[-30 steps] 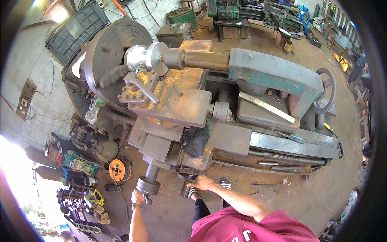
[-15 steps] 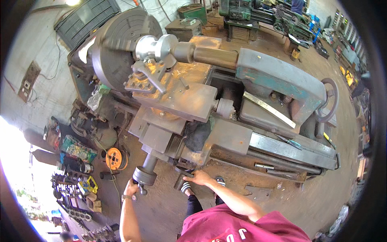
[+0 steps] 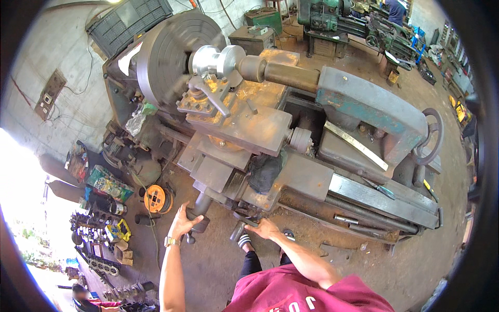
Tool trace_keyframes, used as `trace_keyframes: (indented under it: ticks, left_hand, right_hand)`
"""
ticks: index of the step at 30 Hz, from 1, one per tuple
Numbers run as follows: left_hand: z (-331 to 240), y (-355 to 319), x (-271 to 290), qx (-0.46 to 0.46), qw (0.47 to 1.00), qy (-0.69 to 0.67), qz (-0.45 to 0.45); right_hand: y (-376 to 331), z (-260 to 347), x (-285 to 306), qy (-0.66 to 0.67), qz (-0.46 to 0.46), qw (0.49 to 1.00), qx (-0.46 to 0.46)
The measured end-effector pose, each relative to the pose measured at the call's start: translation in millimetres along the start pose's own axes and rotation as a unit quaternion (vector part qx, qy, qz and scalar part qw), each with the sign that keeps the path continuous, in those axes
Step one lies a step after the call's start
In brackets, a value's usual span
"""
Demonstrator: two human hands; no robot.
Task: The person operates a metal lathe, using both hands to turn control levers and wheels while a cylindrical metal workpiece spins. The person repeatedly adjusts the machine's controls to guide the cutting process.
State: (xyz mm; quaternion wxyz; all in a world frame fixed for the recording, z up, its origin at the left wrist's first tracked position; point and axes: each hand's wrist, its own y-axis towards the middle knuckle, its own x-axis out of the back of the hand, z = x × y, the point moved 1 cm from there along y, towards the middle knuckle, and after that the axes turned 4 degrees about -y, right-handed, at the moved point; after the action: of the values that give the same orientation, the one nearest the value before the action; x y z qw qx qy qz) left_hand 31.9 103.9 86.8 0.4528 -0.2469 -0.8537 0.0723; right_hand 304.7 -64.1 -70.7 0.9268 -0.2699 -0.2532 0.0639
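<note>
The left hand (image 3: 183, 222) wraps its fingers around the dark handwheel (image 3: 199, 218) at the lathe's (image 3: 291, 130) near edge, at about seven o'clock from the shiny workpiece (image 3: 215, 61). The right hand (image 3: 264, 228) clasps a small lever (image 3: 244, 221) just beside it. Both controls look like stiff, heavy, oily metal, best gripped at the rim and lever tip.

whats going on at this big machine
A person stands at a large metal lathe. The left hand grips a round handwheel at the front of the machine; the right hand rests on a small lever beside it. A shiny metal part sits mounted at the big round chuck.
</note>
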Motion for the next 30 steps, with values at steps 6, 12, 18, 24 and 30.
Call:
trace_keyframes:
  ticks: [6, 12, 18, 24, 30]
  left_hand:
    - [-17.1, -3.6, -9.3, 0.018, 0.988, 0.137, -0.075]
    - [-61.7, -48.9, -130.0, -0.103, 0.982, 0.126, -0.097]
    - [-54.3, -12.0, -201.4, 0.164, 0.986, -0.017, 0.002]
    - [-67.7, 10.2, -214.4, 0.244, 0.965, 0.061, -0.074]
    - [-81.8, 9.0, -211.7, 0.212, 0.970, 0.073, -0.099]
  right_hand:
    - [1.1, -1.6, -1.0, 0.027, -0.010, 0.998, 0.048]
    - [-0.6, 2.4, 1.0, -0.007, -0.024, 1.000, -0.008]
    - [-17.3, -5.3, 8.3, 0.043, -0.034, 0.998, 0.027]
    - [-99.6, 14.4, 110.7, 0.039, -0.013, 0.993, 0.113]
    - [-226.3, 27.5, 398.5, -0.091, -0.445, 0.874, 0.170]
